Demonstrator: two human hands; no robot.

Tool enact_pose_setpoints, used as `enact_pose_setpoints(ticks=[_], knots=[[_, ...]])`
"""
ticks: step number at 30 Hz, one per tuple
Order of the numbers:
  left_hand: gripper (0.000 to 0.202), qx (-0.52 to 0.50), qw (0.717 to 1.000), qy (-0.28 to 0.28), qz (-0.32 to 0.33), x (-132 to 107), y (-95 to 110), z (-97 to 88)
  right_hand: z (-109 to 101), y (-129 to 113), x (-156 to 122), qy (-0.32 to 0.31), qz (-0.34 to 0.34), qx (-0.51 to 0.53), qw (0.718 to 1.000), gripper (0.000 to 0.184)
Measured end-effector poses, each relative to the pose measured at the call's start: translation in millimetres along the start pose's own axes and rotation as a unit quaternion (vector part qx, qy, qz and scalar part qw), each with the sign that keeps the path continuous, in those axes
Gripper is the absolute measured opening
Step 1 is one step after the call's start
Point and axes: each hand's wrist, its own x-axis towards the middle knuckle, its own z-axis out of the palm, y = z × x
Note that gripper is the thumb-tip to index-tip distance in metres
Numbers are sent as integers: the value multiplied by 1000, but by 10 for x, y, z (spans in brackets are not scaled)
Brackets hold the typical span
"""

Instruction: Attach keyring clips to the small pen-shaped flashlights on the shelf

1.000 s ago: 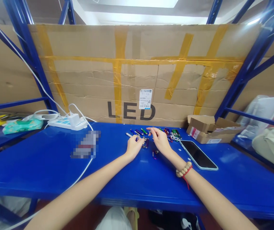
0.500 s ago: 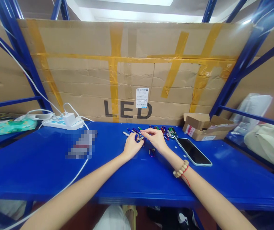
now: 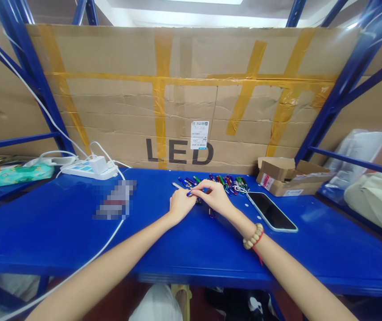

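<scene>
Both my hands meet at the middle of the blue shelf top. My left hand is curled, its fingertips pinching a small blue stick-like item. My right hand is also curled, with its fingers pinched on the same small item from the right. A bead bracelet with a red cord is on my right wrist. Just beyond the hands lies a row of several small coloured items, blue, green, red and purple, with key rings among them.
A dark phone lies face up right of my hands. An open cardboard box stands behind it. A white power strip with a cable sits at the left. A taped "LED" cardboard sheet forms the back wall.
My right hand drew back from the row of coloured items toward the left hand, and the two now pinch one small item together. The view shifted slightly.
</scene>
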Motion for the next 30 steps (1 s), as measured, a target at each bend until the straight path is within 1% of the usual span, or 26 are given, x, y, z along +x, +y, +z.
enact_pose_setpoints(ticks=[2, 4, 7, 10, 12, 14, 18, 22, 25, 30], knots=[[24, 34, 999, -26, 11, 9, 17, -44, -15, 0, -5, -9, -7, -26, 1000, 14], [26, 74, 994, -71, 25, 10, 50, -91, -53, 1, -10, -31, -20, -63, 997, 18], [28, 140, 983, -113, 33, 3, 98, -145, -118, -23, -31, -87, -77, -139, 983, 19], [28, 186, 973, -126, 49, -10, 125, -176, -143, -58, -63, -124, -133, -198, 963, 25], [27, 206, 968, -129, 63, -19, 138, -190, -136, -64, -82, -125, -153, -220, 955, 27], [27, 227, 962, -135, 68, -31, 157, -203, -126, -53, -99, -120, -159, -228, 953, 27], [28, 266, 951, -142, 63, -61, 207, -222, -121, -34, -123, -127, -143, -202, 960, 27], [30, 275, 949, -140, 58, -90, 234, -221, -120, -60, -131, -137, -89, -167, 972, 30], [30, 274, 949, -141, 62, -104, 230, -208, -115, -66, -126, -153, -56, -149, 975, 33], [30, 288, 945, -140, 69, -99, 218, -191, -98, -25, -117, -174, -35, -113, 978, 35]])
